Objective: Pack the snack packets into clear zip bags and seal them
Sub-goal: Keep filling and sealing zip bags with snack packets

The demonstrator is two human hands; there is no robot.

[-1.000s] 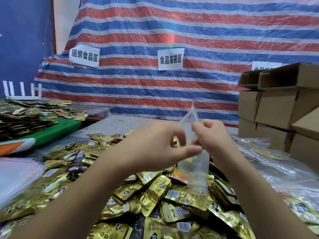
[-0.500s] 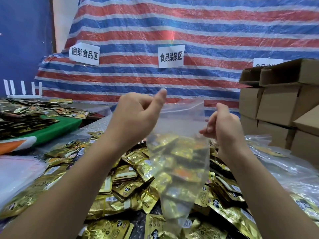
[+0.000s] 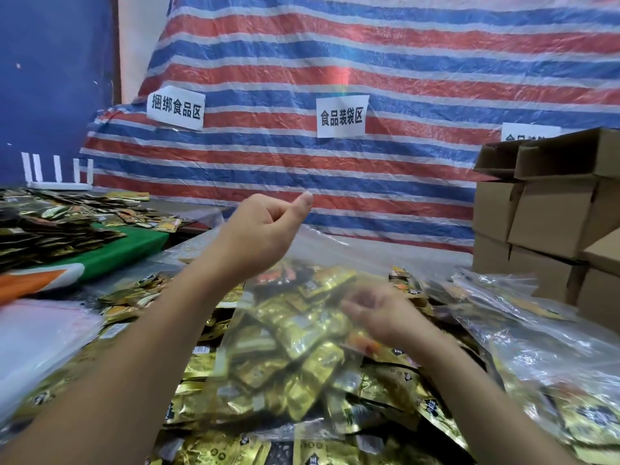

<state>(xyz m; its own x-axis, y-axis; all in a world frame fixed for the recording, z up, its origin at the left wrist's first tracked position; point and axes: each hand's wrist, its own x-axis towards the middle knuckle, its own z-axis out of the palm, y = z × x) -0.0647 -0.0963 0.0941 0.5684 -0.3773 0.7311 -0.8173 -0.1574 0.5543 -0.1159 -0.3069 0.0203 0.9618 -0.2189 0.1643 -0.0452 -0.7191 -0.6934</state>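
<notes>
A clear zip bag is being held up by its top edge in the curled left hand, above the snack packets heaped on the near tabletop. The right hand is being seen blurred through the plastic; its grip cannot be told.

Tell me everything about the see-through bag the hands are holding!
The bag is thin, clear, shiny plastic, big and crinkly, and looks empty. It is held up and spread wide above the pile of gold snack packets, which show through it. The left hand pinches its top edge, up high. The right hand is lower and blurred, seemingly behind or inside the plastic. Whether its top is open cannot be told.
</notes>
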